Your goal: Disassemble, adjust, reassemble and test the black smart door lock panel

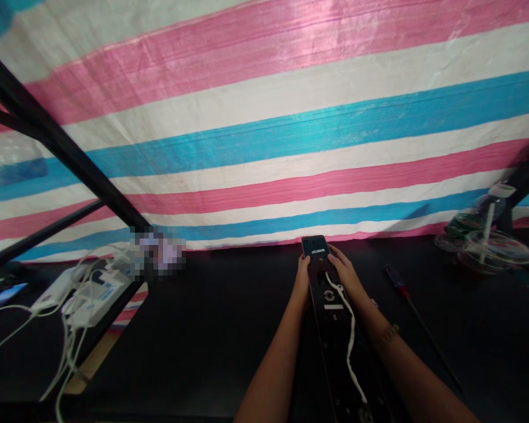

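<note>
A long, narrow dark panel (332, 329) lies lengthwise in front of me, its near end running out at the bottom of the view. Along its face runs a white cable (351, 335), beside a round fitting and a white label. At the far end sits a dark rectangular part (314, 245) with a small label. My left hand (303, 279) grips the panel's left edge near that end, thumb on top. Across from it, my right hand (344, 273) holds the right edge, thumb also on top. The fingers under the panel are hidden.
A long screwdriver (398, 281) lies right of my right arm on the black table (203, 329). Clear plastic containers (496, 249) stand at the back right. White power strips (99, 296) with tangled cables lie left. Behind hangs a striped tarp (264, 153); a black metal frame (70, 153) slants at left.
</note>
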